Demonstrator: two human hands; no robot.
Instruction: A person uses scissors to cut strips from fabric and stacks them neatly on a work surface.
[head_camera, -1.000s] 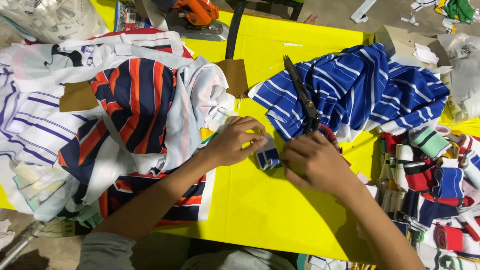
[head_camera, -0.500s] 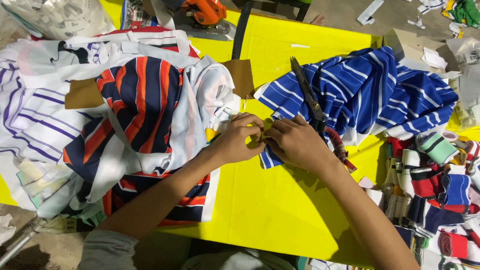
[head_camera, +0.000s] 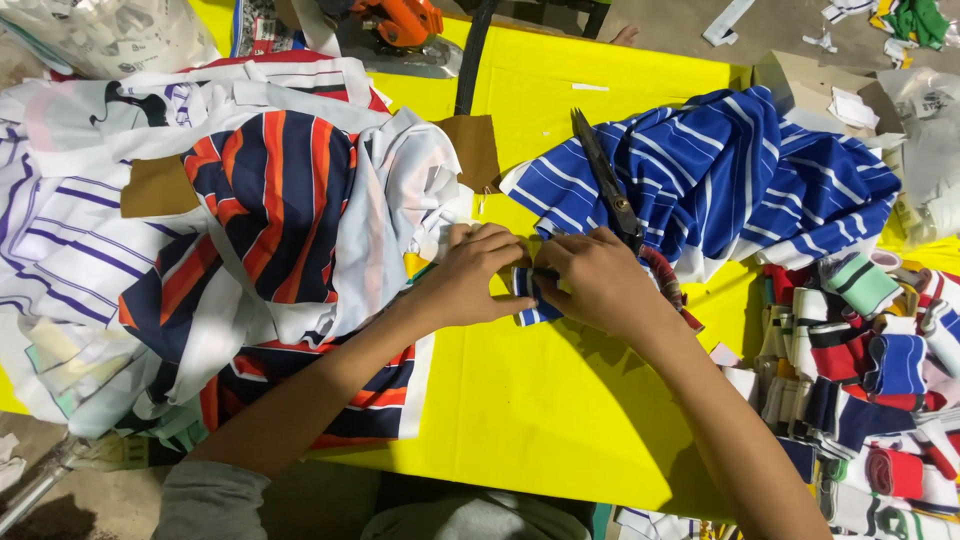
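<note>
Rolling step judged in hand: small blue-and-white striped fabric strip (head_camera: 524, 296) at frame centre on the yellow bench (head_camera: 540, 400) is pinched between left hand (head_camera: 478, 275) and right hand (head_camera: 598, 283), both grips clamped on it. Next move calls for even tension while winding tighter.

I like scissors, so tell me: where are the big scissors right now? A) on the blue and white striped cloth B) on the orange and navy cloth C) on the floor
A: the scissors lie on the blue and white striped cloth, just above the right hand.
</note>
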